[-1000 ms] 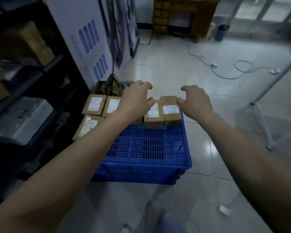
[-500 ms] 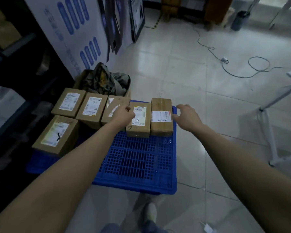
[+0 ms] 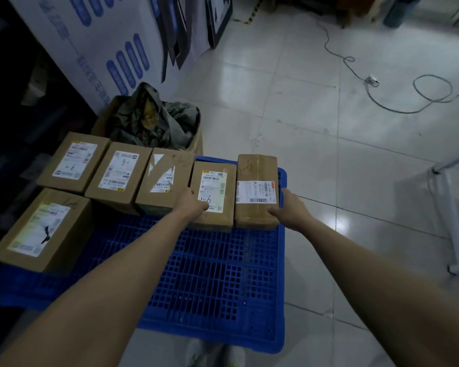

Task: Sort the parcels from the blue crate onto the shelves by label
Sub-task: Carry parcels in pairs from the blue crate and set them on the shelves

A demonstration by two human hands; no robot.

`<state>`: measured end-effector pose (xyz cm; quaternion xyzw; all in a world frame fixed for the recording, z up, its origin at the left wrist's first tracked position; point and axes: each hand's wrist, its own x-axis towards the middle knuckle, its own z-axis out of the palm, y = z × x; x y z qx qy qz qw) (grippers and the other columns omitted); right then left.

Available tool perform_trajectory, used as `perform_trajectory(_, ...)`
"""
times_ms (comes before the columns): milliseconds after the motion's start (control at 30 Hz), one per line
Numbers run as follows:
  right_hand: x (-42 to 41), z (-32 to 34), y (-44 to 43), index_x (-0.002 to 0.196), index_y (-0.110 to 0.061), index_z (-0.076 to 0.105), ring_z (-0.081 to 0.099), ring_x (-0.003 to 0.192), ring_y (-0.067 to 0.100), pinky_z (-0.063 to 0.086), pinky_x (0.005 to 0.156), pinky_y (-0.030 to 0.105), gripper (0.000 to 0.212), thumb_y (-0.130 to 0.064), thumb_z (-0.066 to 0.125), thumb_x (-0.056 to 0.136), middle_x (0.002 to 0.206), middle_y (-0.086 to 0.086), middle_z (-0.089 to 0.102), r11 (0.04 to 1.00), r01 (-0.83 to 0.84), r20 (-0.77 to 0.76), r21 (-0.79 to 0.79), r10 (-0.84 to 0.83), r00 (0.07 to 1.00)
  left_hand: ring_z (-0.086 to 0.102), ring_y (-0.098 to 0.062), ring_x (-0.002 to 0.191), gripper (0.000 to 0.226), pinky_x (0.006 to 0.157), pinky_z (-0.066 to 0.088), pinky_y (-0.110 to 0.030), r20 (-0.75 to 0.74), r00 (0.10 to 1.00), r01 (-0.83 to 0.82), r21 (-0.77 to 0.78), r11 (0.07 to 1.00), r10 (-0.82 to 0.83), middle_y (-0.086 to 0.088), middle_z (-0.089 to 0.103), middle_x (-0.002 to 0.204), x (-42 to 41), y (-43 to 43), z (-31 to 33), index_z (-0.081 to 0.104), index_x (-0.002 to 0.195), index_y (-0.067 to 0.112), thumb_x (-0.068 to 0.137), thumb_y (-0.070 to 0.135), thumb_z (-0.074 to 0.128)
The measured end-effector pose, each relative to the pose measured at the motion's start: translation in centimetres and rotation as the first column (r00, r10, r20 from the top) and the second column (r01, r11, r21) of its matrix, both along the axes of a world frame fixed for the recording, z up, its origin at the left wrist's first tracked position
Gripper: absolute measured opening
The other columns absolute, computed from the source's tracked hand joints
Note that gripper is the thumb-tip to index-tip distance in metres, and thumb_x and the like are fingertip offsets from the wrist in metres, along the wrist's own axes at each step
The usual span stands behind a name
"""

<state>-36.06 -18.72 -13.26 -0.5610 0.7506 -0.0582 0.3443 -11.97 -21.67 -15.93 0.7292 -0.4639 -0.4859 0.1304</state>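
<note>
A blue crate [image 3: 217,282] lies on the floor below me with several brown parcels on it. My left hand [image 3: 192,203] grips the near left edge of a parcel whose white label reads "1-6" [image 3: 214,192]. Beside that one sits a parcel with "1-6" written on its cardboard [image 3: 257,189], and my right hand [image 3: 289,207] grips its near right corner. Left of these stand three parcels in a row: a torn-label one [image 3: 163,178], one marked "9-1" [image 3: 118,172] and another "1-6" [image 3: 73,162]. A further parcel [image 3: 41,229] lies nearer on the left.
An open carton stuffed with grey-green plastic bags [image 3: 154,117] stands behind the crate. Dark shelving [image 3: 16,102] runs along the left, beside a white board with blue ovals [image 3: 104,49]. A cable [image 3: 398,99] trails over the tiled floor; a white stand leg [image 3: 453,215] is at right.
My view has dropped closer to the crate. Both hands came down from above the parcels onto the two rightmost ones, left hand shifting onto the "1-6" label parcel, right hand closing on the end parcel.
</note>
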Motion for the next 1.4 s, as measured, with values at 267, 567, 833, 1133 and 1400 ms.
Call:
perform_trajectory(267,-1.3,-6.4,-1.7,0.138,-0.005,0.039,0.057,0.114,0.028,0.051,0.096,0.045,0.056,-0.025,0.061,0.091,0.132,0.011,0.054,0.928,0.311,0.319,0.207,-0.364,0.875,0.055,-0.031,0.109,0.042,0.083,0.053,-0.04,0.239,0.971,0.011,0.05,0.999,-0.023,-0.016,0.056,0.123,-1.1,-1.1,-4.5,0.046,0.119,0.003,0.084,0.016,0.064)
perform_trajectory(567,-2.8,-8.4,-3.6,0.133,-0.01,0.046,0.054,0.073,0.009,0.049,0.049,0.023,0.049,-0.034,0.061,0.093,0.093,-0.003,0.056,0.817,0.446,0.444,0.366,-0.575,0.687,0.056,-0.02,0.076,0.039,0.053,0.041,-0.028,-0.064,0.976,-0.202,0.079,0.976,0.207,-0.009,0.061,0.097,-1.2,-3.4,-6.7,0.05,0.121,-0.003,0.094,0.025,0.043)
perform_trajectory(833,-3.6,-8.4,-2.8,0.098,-0.016,0.055,0.052,0.069,0.015,0.046,0.057,0.03,0.029,-0.043,0.059,0.09,0.082,-0.004,0.056,0.75,0.429,0.527,0.504,-0.66,0.534,0.062,-0.024,0.083,0.064,0.069,0.054,-0.036,-0.212,0.938,-0.259,0.102,0.96,0.276,-0.01,0.061,0.094,-0.4,-3.6,-6.1,0.019,0.141,0.003,0.093,0.039,0.04)
perform_trajectory(1133,-1.4,-7.2,-2.4,0.138,-0.032,0.017,0.053,0.104,0.032,0.055,0.08,0.05,0.089,-0.033,0.078,0.075,0.128,0.011,0.042,0.784,0.464,0.58,0.413,-0.619,0.529,0.054,-0.037,0.115,0.072,0.099,0.046,-0.048,-0.211,0.96,-0.153,0.152,0.976,0.183,-0.019,0.048,0.135,-0.9,-3.4,-3.6,0.034,0.14,0.002,0.084,0.042,0.053)
perform_trajectory(1400,-1.8,-9.9,-1.8,0.147,-0.032,0.006,0.052,0.114,0.035,0.051,0.093,0.053,0.102,-0.021,0.078,0.075,0.137,0.014,0.04,0.798,0.5,0.594,0.337,-0.592,0.545,0.053,-0.032,0.115,0.075,0.098,0.045,-0.052,-0.311,0.929,-0.151,0.168,0.974,0.198,-0.014,0.05,0.132,1.3,-3.2,-7.8,0.021,0.141,0.017,0.084,0.037,0.067)
